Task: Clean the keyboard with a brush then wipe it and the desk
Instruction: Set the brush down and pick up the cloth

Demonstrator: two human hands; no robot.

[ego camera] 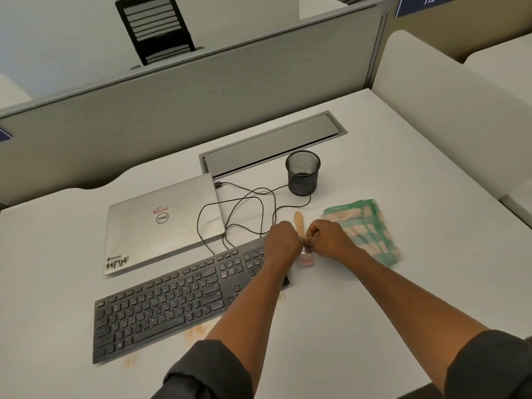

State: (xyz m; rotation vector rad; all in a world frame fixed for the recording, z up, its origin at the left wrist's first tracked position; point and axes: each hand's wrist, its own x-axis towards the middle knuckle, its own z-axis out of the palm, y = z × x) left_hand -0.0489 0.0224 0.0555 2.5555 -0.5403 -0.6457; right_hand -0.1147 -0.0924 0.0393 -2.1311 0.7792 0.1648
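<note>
1. Nearest the camera: two dark sleeves (201, 370) pushed up the forearms, both arms stretched forward over the white desk (359, 326).
2. The keyboard (172, 298) lies diagonally on the desk, left of centre; its right end is covered by the left forearm. Orange-brown stains (195, 331) are seen on the desk along its near edge.
3. The brush (300, 240) lies just past the keyboard's right end, wooden handle pointing away, pinkish bristles toward the camera.
4. The left hand (283, 240) is curled at the handle from the left, the right hand (329, 240) from the right; fingertips meet at the ferrule. The brush appears pinched by both, but actual contact is hidden under the knuckles, so the hold is judged, not confirmed.
5. Step judged: brush pick-up, very start of the task. No brushing or wiping is evident yet.
6. Next move calls for: brush lifted clear, settled into one hand, bristles brought down onto the key rows; the cable (244, 208) loops close by should be avoided.
7. The cloth (365, 228), green and peach check, lies folded just right of the right hand, untouched.
8. Containers: black mesh pen cup (302, 172) stands upright behind the brush, nothing visible inside. A desk cable tray (273, 142) sits behind it, lid closed; contents cannot be told.
9. A closed laptop (161, 226) lies behind the keyboard.
</note>
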